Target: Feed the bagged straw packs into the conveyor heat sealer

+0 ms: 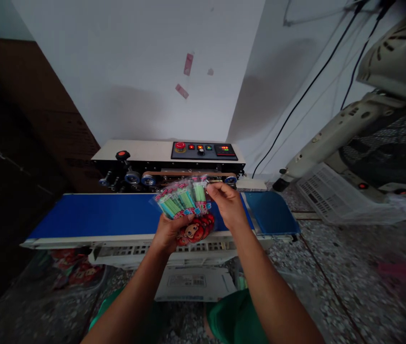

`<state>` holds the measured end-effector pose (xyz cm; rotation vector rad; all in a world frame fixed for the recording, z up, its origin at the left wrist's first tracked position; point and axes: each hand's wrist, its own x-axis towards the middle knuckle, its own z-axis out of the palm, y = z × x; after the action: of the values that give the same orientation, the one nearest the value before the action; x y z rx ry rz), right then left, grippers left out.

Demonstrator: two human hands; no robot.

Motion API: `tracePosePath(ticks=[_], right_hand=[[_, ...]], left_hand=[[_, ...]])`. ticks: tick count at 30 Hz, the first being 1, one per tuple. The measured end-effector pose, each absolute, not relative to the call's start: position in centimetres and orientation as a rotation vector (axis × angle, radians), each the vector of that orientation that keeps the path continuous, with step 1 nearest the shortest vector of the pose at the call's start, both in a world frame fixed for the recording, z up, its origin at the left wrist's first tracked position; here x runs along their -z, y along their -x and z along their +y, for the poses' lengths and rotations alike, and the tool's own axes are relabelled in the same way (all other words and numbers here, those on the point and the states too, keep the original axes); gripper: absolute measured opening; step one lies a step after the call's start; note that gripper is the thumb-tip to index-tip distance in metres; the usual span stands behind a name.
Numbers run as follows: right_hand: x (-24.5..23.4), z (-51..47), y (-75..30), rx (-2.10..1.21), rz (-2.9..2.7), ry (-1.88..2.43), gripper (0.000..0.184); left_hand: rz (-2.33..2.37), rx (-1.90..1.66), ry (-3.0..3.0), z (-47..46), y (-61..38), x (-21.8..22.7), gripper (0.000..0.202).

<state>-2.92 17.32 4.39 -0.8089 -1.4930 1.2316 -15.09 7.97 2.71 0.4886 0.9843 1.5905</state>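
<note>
My left hand [169, 232] is closed round the bottom of a fanned stack of clear packets [184, 203] with green sticks inside and red cartoon cards at their lower ends. My right hand [226, 203] pinches the top right edge of the rightmost packet. Both hands hover just above the near edge of the blue conveyor belt [91, 215] of a band sealing machine [152, 150].
The sealer's control panel [204, 150] has a red button and lit displays. More red-printed packets [75, 270] lie on the speckled floor to the left. A white box [192, 284] sits under the conveyor. A fan [385, 124] and a plastic crate [335, 193] stand at right.
</note>
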Motion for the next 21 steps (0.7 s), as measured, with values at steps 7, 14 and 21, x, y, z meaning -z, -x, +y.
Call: tracePosePath(ticks=[7,14,21], right_hand=[[-3.7,20.6,-2.5,-0.561,-1.5,1.244,0.032],[-0.8,24.1,-7.9,-0.198,-1.734,1.933,0.028],[-0.7,24.5,-4.0,-0.209,-1.816,2.09,0.029]], left_hand=[[1.046,-1.526,-0.459,8.0,15.3,-2.6,0.043],[1.059,-1.504,-0.489,7.9,15.4,-2.7,0.04],[1.021,-1.435,-0.497,7.6,14.9,-2.5,0.042]])
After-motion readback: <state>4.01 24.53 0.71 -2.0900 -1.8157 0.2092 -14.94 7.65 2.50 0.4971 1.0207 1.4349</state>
